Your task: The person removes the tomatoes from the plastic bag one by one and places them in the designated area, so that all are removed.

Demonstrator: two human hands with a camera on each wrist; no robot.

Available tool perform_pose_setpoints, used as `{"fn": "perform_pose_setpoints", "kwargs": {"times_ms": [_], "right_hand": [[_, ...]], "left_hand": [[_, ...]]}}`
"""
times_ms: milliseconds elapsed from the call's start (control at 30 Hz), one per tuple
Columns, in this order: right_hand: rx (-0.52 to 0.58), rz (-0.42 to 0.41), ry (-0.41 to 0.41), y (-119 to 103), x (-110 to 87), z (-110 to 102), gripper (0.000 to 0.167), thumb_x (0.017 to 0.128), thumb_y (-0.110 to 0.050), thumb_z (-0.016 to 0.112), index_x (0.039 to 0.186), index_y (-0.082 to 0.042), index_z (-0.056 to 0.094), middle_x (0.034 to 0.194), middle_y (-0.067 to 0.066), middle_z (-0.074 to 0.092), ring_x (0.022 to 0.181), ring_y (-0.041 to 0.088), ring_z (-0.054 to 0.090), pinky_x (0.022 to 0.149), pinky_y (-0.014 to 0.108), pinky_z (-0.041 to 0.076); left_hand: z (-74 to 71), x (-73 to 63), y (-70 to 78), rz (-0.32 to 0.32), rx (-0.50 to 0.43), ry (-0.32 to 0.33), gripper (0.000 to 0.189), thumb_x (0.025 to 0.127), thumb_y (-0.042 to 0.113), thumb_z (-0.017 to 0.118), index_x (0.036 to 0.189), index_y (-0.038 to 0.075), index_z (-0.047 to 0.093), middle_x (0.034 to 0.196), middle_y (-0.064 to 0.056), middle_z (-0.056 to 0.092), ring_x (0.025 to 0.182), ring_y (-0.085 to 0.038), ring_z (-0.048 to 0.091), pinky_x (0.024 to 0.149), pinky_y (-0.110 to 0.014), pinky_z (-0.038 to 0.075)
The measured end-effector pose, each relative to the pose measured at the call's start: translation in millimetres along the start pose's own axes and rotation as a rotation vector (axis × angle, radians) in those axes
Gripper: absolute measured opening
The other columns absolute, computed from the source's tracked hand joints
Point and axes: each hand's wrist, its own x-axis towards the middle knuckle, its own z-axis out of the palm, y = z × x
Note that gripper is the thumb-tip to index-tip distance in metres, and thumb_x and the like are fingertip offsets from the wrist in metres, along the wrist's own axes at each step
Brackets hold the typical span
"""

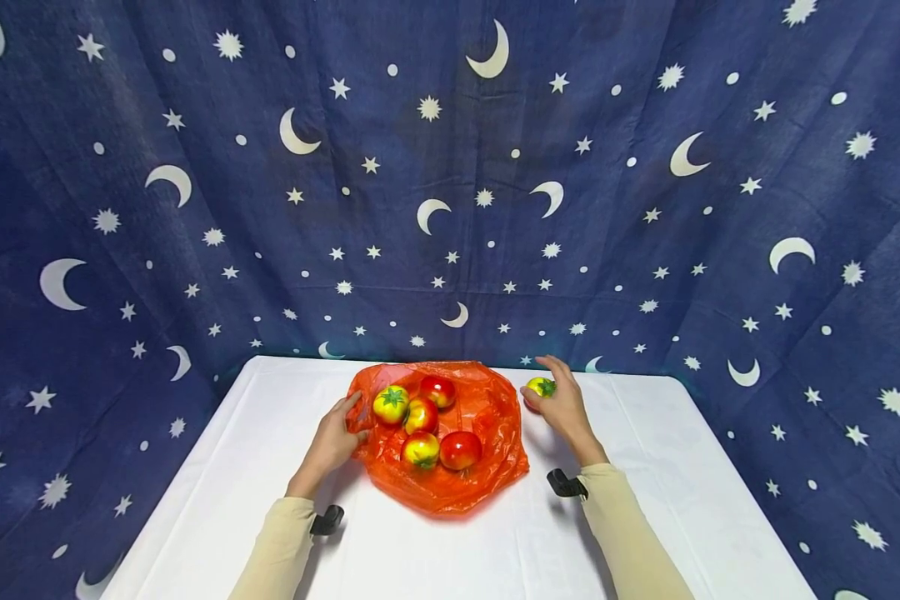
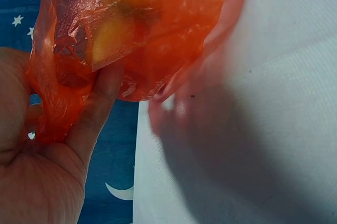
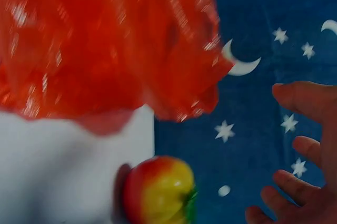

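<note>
1. Head view: the worktop, covered in smooth white cloth with rounded far corners, meets a dark blue curtain patterned with pale moons and stars. Open room lies to the outer side of each arm and along the near middle. The orange-red plastic bag spreads near the far edge, its thin film crumpled and glossy, its outline roughly round. Five tomatoes lie within that outline, round, shiny, red and yellow, some with green leafy tops. The left hand is at the bag's left rim. A single tomato sits right of the bag, near the far edge, with a strip of white cloth between; the right hand reaches over it.

2. Left wrist view: the left hand holds bunched, translucent film between thumb and fingers. Yellow and orange fruit shows blurrily through the wrinkles. The cloth's straight edge runs just beside the hand, with bare white cloth beyond.

3. Right wrist view: the right hand is spread wide, the single tomato between its thumb and fingers, a clear gap on the finger side. The bag's creased, glossy wall bulges nearby.
</note>
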Motion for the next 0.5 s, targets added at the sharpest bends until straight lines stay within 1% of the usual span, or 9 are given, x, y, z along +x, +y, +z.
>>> {"fn": "perform_pose_setpoints", "kwargs": {"times_ms": [233, 367, 500], "right_hand": [[0.008, -0.098, 0.016, -22.8, -9.1, -0.4, 0.061, 0.081, -0.021, 0.077, 0.136, -0.01, 0.055, 0.151, 0.017, 0.042, 0.138, 0.042, 0.041, 0.113, 0.062, 0.032], [0.024, -0.134, 0.006, -33.1, -15.2, 1.6, 0.06, 0.081, -0.019, 0.077, 0.136, -0.01, 0.055, 0.15, 0.016, 0.043, 0.137, 0.042, 0.043, 0.112, 0.063, 0.032], [0.028, -0.149, -0.006, -41.1, -21.6, 4.2, 0.058, 0.082, -0.018, 0.077, 0.136, -0.011, 0.056, 0.149, 0.013, 0.045, 0.136, 0.04, 0.044, 0.113, 0.063, 0.033]], "left_hand": [[0.5, -1.3, 0.1, -0.012, 0.007, 0.001, 0.077, 0.078, -0.003, 0.073, 0.148, 0.001, 0.04, 0.147, -0.025, 0.044, 0.138, -0.046, 0.039, 0.116, -0.056, 0.03], [0.1, -1.5, 0.3, -0.015, 0.005, 0.0, 0.077, 0.079, -0.003, 0.073, 0.148, 0.001, 0.04, 0.148, -0.025, 0.043, 0.139, -0.046, 0.038, 0.116, -0.056, 0.03], [0.2, -1.9, -0.1, -0.011, 0.01, 0.006, 0.076, 0.079, -0.003, 0.073, 0.148, 0.0, 0.041, 0.147, -0.025, 0.044, 0.139, -0.046, 0.039, 0.116, -0.057, 0.03]]}}
